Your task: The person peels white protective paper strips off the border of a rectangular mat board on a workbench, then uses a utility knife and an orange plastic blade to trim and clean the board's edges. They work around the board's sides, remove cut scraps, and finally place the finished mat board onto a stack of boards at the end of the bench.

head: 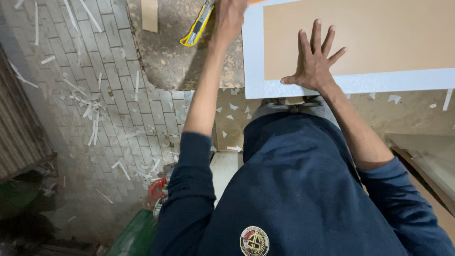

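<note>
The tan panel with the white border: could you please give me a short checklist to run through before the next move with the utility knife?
1. Right hand flat on the tan panel, fingers spread: ok.
2. Left hand gripping the yellow utility knife: ok.
3. Blade extended: cannot tell, tip is hidden.
4. Right-hand fingers away from the knife: ok, the knife is off the panel's left edge.
5. Panel fully supported on the workbench: cannot tell, the frame cuts it off.

One knife [198, 24], one board [369, 42], two hands [314, 64]
</note>
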The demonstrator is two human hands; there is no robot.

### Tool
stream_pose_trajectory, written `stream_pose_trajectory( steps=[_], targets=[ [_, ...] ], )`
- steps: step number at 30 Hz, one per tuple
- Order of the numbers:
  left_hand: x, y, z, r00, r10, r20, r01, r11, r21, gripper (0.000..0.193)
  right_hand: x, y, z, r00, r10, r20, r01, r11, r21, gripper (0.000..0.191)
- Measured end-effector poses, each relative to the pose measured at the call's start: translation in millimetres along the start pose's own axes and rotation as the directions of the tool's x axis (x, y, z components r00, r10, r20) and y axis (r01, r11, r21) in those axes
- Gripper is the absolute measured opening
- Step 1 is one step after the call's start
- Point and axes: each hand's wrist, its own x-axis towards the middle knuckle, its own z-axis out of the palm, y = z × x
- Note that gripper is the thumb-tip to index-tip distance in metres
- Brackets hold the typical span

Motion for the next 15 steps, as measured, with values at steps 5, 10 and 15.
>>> stream_pose_trajectory(
  steps=[5,10,15],
  targets=[
    [-92.4,40.6,9.4,0.998,0.011,0.065,-0.006,0.997,-0.08,0.045,1.6,7.0,8.3,1.0,0.018,0.012,-0.018,1.0,-0.008,0.156],
    [-185.8,80.7,-3.0,0.981,-0.049,0.187,0.085,0.978,-0.189,0.04,0.7,23.0,21.2,0.991,-0.11,-0.076,0.105,0.992,-0.067,0.157],
    [-226.0,105.2,-4.2,0.968,-0.191,0.162,0.24,0.89,-0.388,0.03,3.6,22.7,23.3,0.99,-0.128,-0.064,0.123,0.989,-0.08,0.153]
  ],
)
